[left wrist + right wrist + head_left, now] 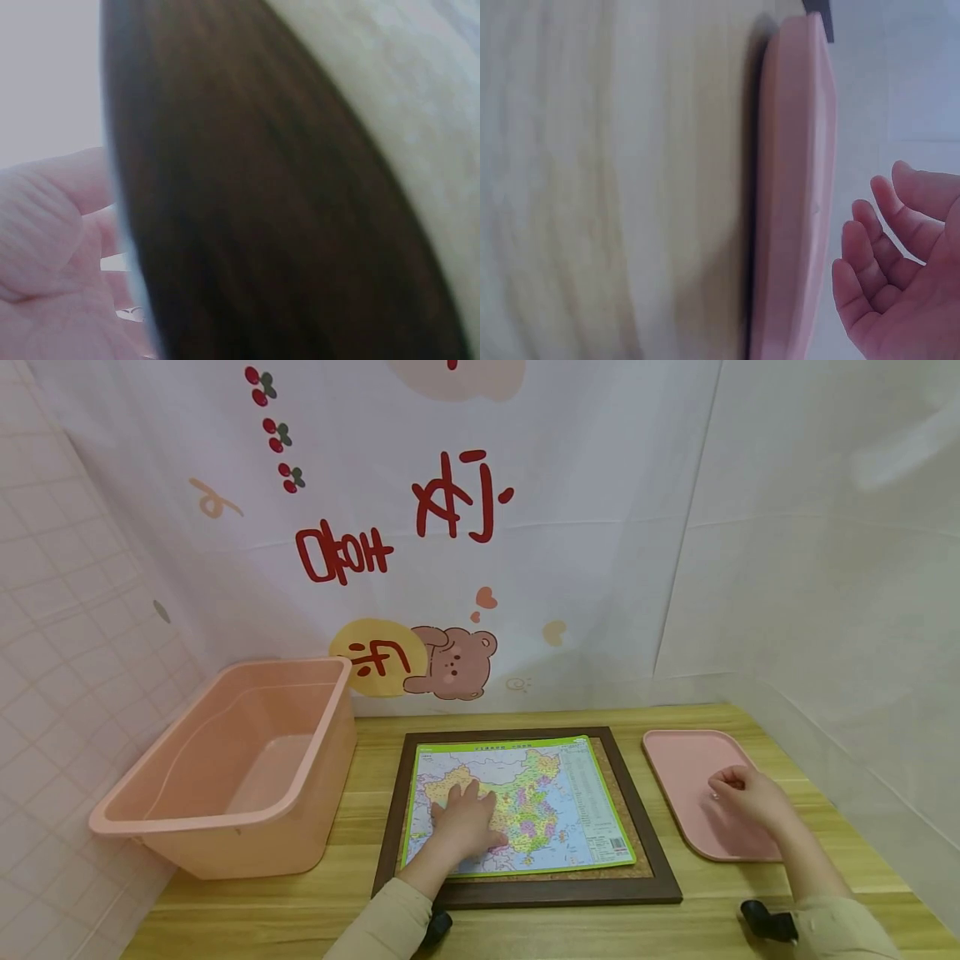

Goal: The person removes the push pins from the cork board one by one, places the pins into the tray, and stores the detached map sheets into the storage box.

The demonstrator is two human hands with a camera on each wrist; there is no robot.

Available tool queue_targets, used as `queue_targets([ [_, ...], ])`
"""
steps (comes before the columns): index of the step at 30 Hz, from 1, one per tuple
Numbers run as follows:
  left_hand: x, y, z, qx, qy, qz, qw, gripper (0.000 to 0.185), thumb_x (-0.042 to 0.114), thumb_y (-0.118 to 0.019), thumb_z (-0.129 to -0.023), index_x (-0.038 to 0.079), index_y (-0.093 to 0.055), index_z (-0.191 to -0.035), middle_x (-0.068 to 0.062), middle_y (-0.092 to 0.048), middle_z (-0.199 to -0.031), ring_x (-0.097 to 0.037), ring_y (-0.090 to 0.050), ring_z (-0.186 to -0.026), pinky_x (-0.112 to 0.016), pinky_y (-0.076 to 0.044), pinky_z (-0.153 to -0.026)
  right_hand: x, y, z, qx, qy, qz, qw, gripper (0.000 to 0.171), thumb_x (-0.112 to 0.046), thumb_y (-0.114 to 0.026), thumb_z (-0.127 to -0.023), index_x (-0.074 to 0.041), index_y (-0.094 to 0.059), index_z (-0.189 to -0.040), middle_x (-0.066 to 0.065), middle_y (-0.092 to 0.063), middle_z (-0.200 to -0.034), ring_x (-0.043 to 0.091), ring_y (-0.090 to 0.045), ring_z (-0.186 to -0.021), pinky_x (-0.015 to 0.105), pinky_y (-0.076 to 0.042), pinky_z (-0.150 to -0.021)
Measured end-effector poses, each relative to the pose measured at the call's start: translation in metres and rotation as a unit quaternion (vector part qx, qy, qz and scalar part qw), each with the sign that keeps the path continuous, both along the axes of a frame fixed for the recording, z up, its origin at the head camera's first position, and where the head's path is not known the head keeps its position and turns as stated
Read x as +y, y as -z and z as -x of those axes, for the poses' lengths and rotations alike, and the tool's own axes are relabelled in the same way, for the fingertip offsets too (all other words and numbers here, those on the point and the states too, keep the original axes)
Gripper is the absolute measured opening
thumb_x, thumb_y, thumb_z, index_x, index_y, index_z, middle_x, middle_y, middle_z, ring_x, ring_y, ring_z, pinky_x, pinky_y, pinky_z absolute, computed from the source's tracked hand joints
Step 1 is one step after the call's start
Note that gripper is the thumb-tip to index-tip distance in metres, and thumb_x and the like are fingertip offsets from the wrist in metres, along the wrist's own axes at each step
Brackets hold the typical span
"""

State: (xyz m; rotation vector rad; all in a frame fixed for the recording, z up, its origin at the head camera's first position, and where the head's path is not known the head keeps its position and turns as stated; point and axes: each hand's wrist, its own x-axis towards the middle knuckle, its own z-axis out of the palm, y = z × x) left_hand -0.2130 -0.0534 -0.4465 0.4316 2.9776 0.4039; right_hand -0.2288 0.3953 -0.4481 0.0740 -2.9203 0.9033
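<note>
A map sheet (pixel 495 768) with a green border lies on a cork board with a dark wooden frame (pixel 525 893). My left hand (pixel 468 820) rests on the map's left half, fingers spread. In the left wrist view, the frame's dark edge covers part of the left hand (pixel 52 262). Over the pink tray (pixel 690 756) is my right hand (pixel 750 795), its fingers bent and the thumb close to the index finger. A tiny pale speck (pixel 714 796) shows by its fingertips; I cannot tell whether they pinch it. The right wrist view shows the curled fingers (pixel 864 259) above the tray's rim.
A large pink basin (pixel 300 827) stands on the left of the wooden table (pixel 570 935), beside the board. A white printed cloth (pixel 600 568) hangs behind the table. Dark straps (pixel 768 922) are at the wrists, near the front.
</note>
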Motion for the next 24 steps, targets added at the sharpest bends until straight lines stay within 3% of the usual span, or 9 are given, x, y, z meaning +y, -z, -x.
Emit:
queue_targets([
  [4,0.000,0.001,0.000,0.000,-0.001,0.003,1.0000,0.067,0.045,-0.079,-0.082,0.009,-0.061,-0.135,-0.020,-0.043,-0.148,-0.048,-0.036,-0.133,-0.076,-0.031,-0.094,-0.009,-0.004,-0.003,0.017,-0.014,0.006,1.000,0.030,-0.019,-0.059,-0.101,0.009,-0.063,-0.110,0.022,-0.067,-0.104,0.038,-0.063,-0.097,0.039,-0.049,-0.078],
  [9,0.000,0.001,0.000,0.001,0.000,0.007,1.0000,0.067,0.046,-0.078,-0.083,0.009,-0.061,-0.136,-0.019,-0.043,-0.148,-0.048,-0.037,-0.133,-0.076,-0.032,-0.093,-0.020,-0.007,-0.005,0.036,-0.041,0.025,0.998,0.032,-0.013,-0.059,-0.100,0.014,-0.061,-0.117,0.028,-0.065,-0.111,0.043,-0.063,-0.101,0.029,-0.052,-0.075],
  [16,0.000,0.000,0.001,-0.001,-0.001,0.007,1.0000,0.067,0.046,-0.078,-0.083,0.010,-0.060,-0.137,-0.020,-0.043,-0.149,-0.048,-0.037,-0.133,-0.075,-0.032,-0.094,-0.032,-0.010,-0.009,0.042,-0.056,0.025,0.997,0.039,-0.020,-0.058,-0.102,0.012,-0.059,-0.124,0.030,-0.061,-0.120,0.047,-0.059,-0.108,0.054,-0.049,-0.088],
  [24,-0.002,0.003,0.002,0.010,0.001,0.000,0.9999,0.067,0.046,-0.080,-0.081,0.010,-0.063,-0.134,-0.020,-0.045,-0.147,-0.048,-0.038,-0.131,-0.075,-0.034,-0.092,-0.045,-0.013,-0.012,0.078,-0.055,0.025,0.995,0.034,-0.015,-0.061,-0.100,0.013,-0.060,-0.120,0.029,-0.064,-0.114,0.045,-0.063,-0.103,0.050,-0.051,-0.086],
])
